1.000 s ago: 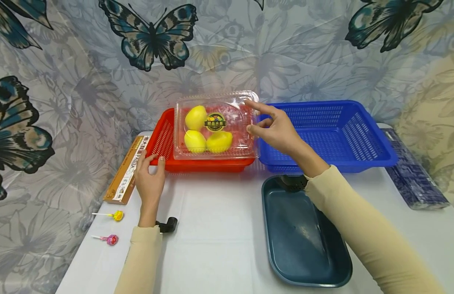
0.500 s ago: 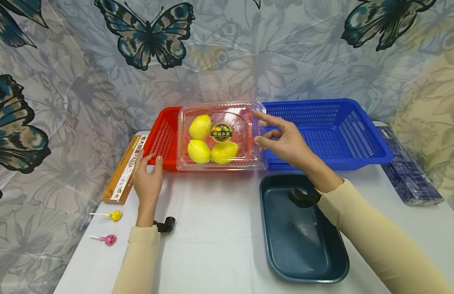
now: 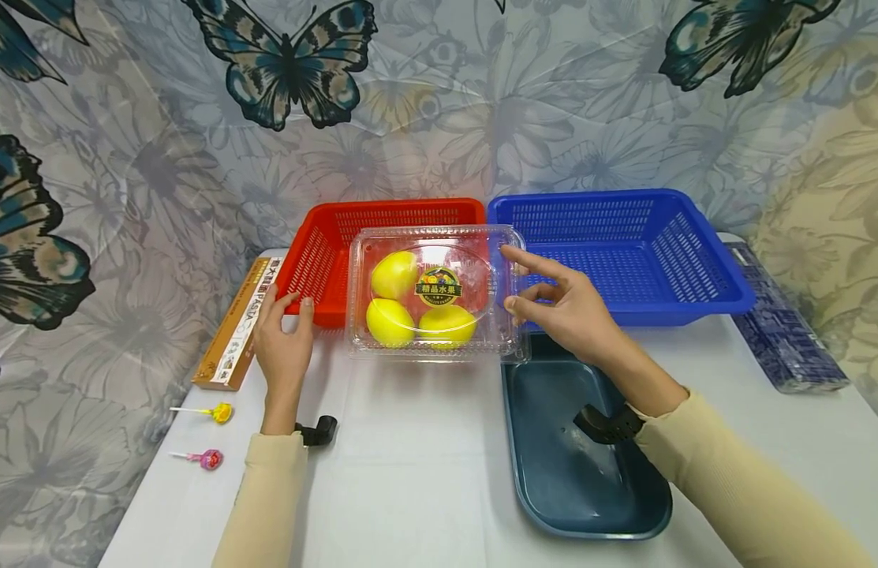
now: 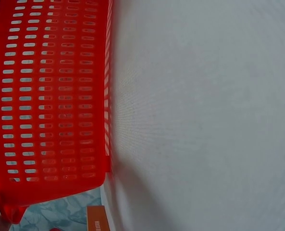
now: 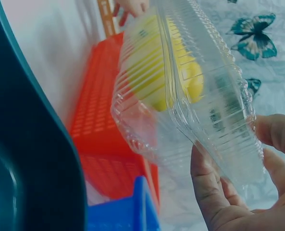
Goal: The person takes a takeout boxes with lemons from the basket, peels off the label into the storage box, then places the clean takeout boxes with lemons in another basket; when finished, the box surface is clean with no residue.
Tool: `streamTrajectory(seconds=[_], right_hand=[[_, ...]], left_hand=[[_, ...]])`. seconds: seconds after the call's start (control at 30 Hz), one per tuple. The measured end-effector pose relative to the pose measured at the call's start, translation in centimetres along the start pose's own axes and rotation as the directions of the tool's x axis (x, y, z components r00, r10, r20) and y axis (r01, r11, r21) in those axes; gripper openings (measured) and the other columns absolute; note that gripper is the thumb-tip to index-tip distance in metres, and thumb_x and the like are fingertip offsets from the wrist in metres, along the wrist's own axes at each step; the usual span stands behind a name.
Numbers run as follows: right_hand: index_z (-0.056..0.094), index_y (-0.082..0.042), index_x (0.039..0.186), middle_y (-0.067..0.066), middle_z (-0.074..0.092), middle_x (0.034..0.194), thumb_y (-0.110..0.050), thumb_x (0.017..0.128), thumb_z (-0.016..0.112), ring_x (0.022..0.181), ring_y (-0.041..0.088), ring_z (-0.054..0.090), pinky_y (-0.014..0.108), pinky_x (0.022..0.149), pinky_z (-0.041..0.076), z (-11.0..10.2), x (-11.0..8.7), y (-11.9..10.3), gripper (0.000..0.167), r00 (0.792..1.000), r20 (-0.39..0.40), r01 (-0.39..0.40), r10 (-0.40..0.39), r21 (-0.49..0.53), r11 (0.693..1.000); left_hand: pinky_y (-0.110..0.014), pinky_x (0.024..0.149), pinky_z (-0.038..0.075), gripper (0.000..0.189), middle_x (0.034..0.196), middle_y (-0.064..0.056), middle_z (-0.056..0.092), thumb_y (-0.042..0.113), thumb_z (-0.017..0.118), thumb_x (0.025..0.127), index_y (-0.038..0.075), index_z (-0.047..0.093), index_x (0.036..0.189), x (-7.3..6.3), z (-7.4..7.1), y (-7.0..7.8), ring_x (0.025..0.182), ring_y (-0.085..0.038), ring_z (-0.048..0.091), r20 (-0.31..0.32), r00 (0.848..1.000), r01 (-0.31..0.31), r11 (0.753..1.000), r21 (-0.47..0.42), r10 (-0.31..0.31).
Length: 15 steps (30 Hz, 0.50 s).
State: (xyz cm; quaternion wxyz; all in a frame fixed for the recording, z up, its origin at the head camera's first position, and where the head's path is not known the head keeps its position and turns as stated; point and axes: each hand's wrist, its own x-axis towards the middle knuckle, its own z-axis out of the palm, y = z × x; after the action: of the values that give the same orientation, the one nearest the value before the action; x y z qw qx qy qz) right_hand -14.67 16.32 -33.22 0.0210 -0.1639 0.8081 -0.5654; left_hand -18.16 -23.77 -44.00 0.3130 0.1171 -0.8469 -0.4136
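Observation:
A clear plastic clamshell fruit box (image 3: 474, 256) with a round black label hangs tilted in front of the red basket (image 3: 318, 244). Three yellow lemons (image 3: 390, 323) lie inside, gathered at its left half. My right hand (image 3: 562, 304) pinches the box's right end between thumb and fingers. The right wrist view shows the thumb (image 5: 207, 185) on one side of the clamshell and the fingers on the other. At the front left corner of the red basket, my left hand (image 3: 285, 347) grips the rim. In the left wrist view the basket's slotted wall (image 4: 51, 96) fills the left side.
A blue basket (image 3: 623, 317) stands right of the red one. The dark teal tray (image 3: 573, 473) lies under my right forearm. An orange-brown pasta box (image 3: 233, 331) and two lollipops (image 3: 222, 412) are at left. A dark blue patterned package (image 3: 793, 331) lies at far right.
My right hand has brought the fruit box from above the red basket toward me, lower and slightly right. My left hand has stayed on the basket's rim.

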Motion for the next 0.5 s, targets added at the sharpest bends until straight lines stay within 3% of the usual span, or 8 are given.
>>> streamTrajectory(seconds=[0.1, 0.33, 0.5], right_hand=[[0.047, -0.027, 0.154, 0.007, 0.047, 0.148, -0.006, 0.095, 0.069, 0.085, 0.017, 0.07, 0.024, 0.068, 0.056, 0.3, -0.8, 0.0, 0.066, 1.0, 0.01, -0.015, 0.015, 0.019, 1.0], [0.048, -0.023, 0.153, 0.009, 0.048, 0.145, -0.003, 0.094, 0.07, 0.085, 0.017, 0.07, 0.023, 0.061, 0.051, 1.2, -2.7, 0.0, 0.066, 0.999, 0.026, -0.039, 0.037, 0.06, 0.997], [0.049, -0.025, 0.152, 0.014, 0.054, 0.134, -0.004, 0.093, 0.071, 0.081, 0.018, 0.07, 0.026, 0.069, 0.056, 2.1, -3.6, 0.0, 0.067, 0.997, 0.067, -0.055, 0.05, 0.08, 0.995]], left_hand=[[-0.06, 0.119, 0.033, 0.04, 0.156, -0.007, 0.051, 0.036, 0.069, 0.096, 0.005, 0.073, 0.122, 0.0, 0.0, 0.0, 0.147, -0.034, 0.044, -0.004, 1.0, -0.006, 1.0, -0.007, 0.006], [-0.061, 0.118, 0.032, 0.042, 0.157, -0.007, 0.05, 0.036, 0.068, 0.096, 0.005, 0.073, 0.122, 0.1, 0.0, 0.1, 0.147, -0.036, 0.044, 0.013, 1.0, -0.005, 1.0, -0.002, 0.005], [-0.059, 0.118, 0.033, 0.041, 0.156, -0.009, 0.05, 0.036, 0.069, 0.096, 0.005, 0.073, 0.122, 0.1, -0.1, 0.1, 0.146, -0.036, 0.044, 0.012, 1.0, -0.005, 1.0, 0.011, 0.005]])
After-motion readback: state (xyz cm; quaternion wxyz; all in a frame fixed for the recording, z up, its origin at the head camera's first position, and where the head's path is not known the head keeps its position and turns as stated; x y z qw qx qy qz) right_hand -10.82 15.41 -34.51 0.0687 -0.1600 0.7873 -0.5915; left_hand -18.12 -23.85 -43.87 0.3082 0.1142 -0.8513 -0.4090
